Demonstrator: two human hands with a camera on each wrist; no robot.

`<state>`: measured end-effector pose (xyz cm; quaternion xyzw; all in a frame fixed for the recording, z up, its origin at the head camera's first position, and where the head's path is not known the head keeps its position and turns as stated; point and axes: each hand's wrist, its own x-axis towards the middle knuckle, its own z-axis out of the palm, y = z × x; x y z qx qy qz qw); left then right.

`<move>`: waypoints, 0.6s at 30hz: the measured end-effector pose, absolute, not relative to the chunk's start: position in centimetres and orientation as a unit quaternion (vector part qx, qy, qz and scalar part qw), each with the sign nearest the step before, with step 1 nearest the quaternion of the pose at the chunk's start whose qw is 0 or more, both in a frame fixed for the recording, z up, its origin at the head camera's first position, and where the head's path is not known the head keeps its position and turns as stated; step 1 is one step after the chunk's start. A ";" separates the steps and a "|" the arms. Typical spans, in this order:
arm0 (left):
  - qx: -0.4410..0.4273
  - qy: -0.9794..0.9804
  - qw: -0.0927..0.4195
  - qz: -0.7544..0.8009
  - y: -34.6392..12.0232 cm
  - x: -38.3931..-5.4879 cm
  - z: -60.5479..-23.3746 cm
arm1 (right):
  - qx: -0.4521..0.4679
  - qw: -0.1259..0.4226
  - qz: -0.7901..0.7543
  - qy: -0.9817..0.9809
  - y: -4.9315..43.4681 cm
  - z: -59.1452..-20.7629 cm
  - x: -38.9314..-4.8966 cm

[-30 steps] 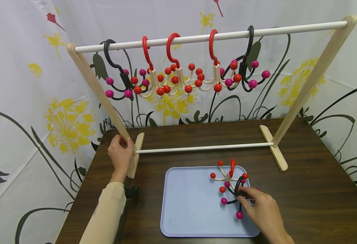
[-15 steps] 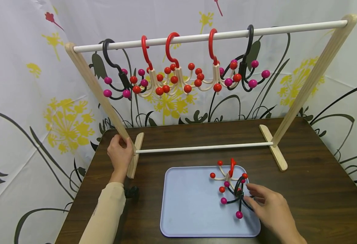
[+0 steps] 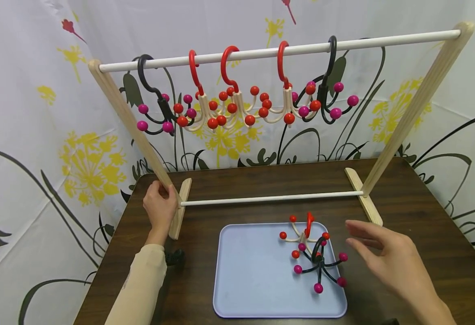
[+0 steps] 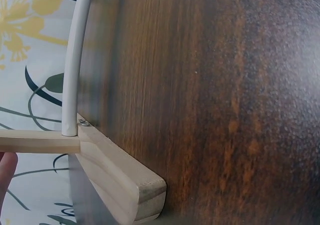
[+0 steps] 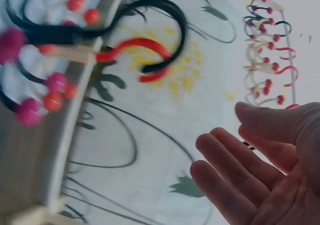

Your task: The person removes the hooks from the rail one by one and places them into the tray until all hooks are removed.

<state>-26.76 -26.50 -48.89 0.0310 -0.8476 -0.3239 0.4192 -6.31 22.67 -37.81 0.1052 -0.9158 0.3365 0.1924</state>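
My left hand [image 3: 160,207] grips the lower part of the wooden rack's left post [image 3: 129,126]; in the left wrist view only one fingertip [image 4: 6,170] shows against it. My right hand [image 3: 395,262] is in the air right of the blue tray [image 3: 257,280], fingers extended and nothing held. On the tray's right side lies a black hook hanger [image 3: 320,261] with magenta balls on curved arms. It overlaps a red-hooked hanger [image 3: 303,236] with cream arms and red balls. In the right wrist view, the black hook [image 5: 180,25] stands apart from the fingers.
Several red and black hook hangers [image 3: 239,101] hang from the rack's white top rod [image 3: 391,39]. A lower white rod [image 3: 269,198] joins the feet behind the tray. The right foot [image 3: 365,198] stands behind my right hand. A patterned curtain [image 3: 30,135] backs the dark table [image 3: 436,225].
My right hand has let go of the black hanger on the tray and moved away to the right. The left hand has stayed on the post.
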 end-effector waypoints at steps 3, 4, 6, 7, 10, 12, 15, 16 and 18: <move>0.032 -0.849 0.419 -0.319 -26.5 -26.7 -48.9 | 0.128 0.239 0.329 -0.904 22.7 -35.6 -7.3; 0.032 -0.850 0.418 -0.320 -26.5 -26.7 -48.9 | 0.136 0.256 0.326 -0.900 22.6 -34.8 -7.8; 0.032 -0.850 0.418 -0.319 -26.6 -26.6 -49.0 | 0.149 0.285 0.318 -0.892 22.6 -33.1 -8.9; 0.032 -0.850 0.418 -0.319 -26.6 -26.6 -49.0 | 0.153 0.298 0.313 -0.889 22.5 -32.3 -9.5; 0.029 -0.849 0.418 -0.321 -26.5 -26.6 -49.0 | 0.165 0.325 0.321 -0.874 22.3 -29.7 -11.7; 0.026 -0.849 0.420 -0.321 -26.5 -26.6 -49.0 | 0.164 0.334 0.331 -0.867 22.1 -28.1 -13.2; 0.022 -0.848 0.421 -0.320 -26.5 -26.6 -48.9 | 0.156 0.341 0.356 -0.856 21.9 -25.9 -15.6; 0.022 -0.848 0.422 -0.320 -26.5 -26.6 -48.9 | 0.150 0.341 0.360 -0.855 21.8 -25.2 -16.5; 0.022 -0.848 0.422 -0.318 -26.5 -26.5 -48.9 | 0.142 0.332 0.370 -0.856 21.6 -24.2 -18.1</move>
